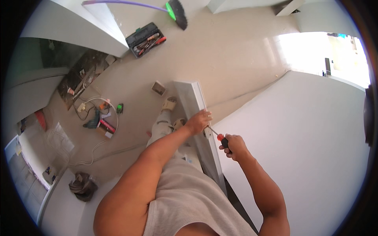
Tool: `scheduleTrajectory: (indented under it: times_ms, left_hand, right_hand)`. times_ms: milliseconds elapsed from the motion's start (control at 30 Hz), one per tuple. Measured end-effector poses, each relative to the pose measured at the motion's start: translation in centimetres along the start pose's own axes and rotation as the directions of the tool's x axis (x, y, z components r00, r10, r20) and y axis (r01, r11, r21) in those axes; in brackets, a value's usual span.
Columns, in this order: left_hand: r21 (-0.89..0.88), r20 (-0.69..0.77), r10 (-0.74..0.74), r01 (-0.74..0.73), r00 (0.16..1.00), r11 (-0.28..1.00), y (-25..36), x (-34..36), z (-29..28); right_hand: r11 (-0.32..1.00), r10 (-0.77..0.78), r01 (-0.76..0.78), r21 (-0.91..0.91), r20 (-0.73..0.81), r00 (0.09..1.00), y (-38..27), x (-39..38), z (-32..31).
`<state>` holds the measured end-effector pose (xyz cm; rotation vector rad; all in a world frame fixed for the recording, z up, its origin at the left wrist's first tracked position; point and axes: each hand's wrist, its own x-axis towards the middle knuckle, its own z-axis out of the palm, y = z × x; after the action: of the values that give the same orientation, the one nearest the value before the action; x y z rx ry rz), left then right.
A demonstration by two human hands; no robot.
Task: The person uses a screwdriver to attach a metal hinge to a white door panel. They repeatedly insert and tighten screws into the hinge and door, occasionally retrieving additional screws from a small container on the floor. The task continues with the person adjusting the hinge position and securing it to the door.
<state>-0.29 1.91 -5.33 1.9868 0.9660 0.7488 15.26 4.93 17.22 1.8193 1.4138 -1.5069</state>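
A white door panel (pixel 188 94) stands on edge in front of me. My left hand (pixel 199 122) grips its edge beside a small metal fitting (pixel 207 133). My right hand (pixel 235 147) holds a screwdriver (pixel 221 139) with a red and black handle, its thin shaft pointing up-left to the fitting, close by my left fingers. Whether the tip sits in a screw is too small to tell. My sandalled feet show left of the panel, partly hidden by my left arm.
An open toolbox (pixel 145 39) and broom (pixel 176 13) lie ahead on the floor (pixel 236 51). A small box (pixel 158 88) is by my feet. Cables, a green tape measure (pixel 120 108) and other tools lie at left. A white wall (pixel 299 149) fills the right.
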Motion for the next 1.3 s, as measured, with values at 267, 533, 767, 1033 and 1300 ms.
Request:
scheduleTrajectory:
  times_ms: [267, 533, 767, 1033, 1300]
  left_hand:
    - [0.077, -0.007, 0.038, -0.038, 0.999, 0.996, -0.1, 0.1, 0.6]
    - [0.108, -0.014, 0.068, -0.066, 0.998, 0.992, -1.2, -0.2, 2.6]
    - [0.086, 0.015, 0.041, -0.042, 0.999, 0.995, -0.4, 0.3, 1.7]
    - [0.094, -0.006, 0.037, -0.036, 0.999, 0.995, -0.8, 0.2, 1.9]
    - [0.072, 0.034, 0.037, -0.039, 0.999, 0.997, -0.5, 0.1, 1.4]
  right_hand:
    - [0.649, -0.318, 0.101, -0.754, -0.148, 0.936, -3.3, -2.3, 1.5]
    - [0.917, 0.339, -0.306, 0.257, -0.092, 0.936, -1.8, 0.9, -2.2]
    - [0.495, -0.439, 0.217, -0.842, -0.027, 0.898, -0.1, -1.1, 0.7]
    - [0.91, 0.371, -0.36, 0.206, -0.016, 0.929, -1.4, -0.7, -1.0]
    - [0.776, -0.04, -0.086, -0.624, -0.185, 0.982, -0.4, -1.6, 2.1]
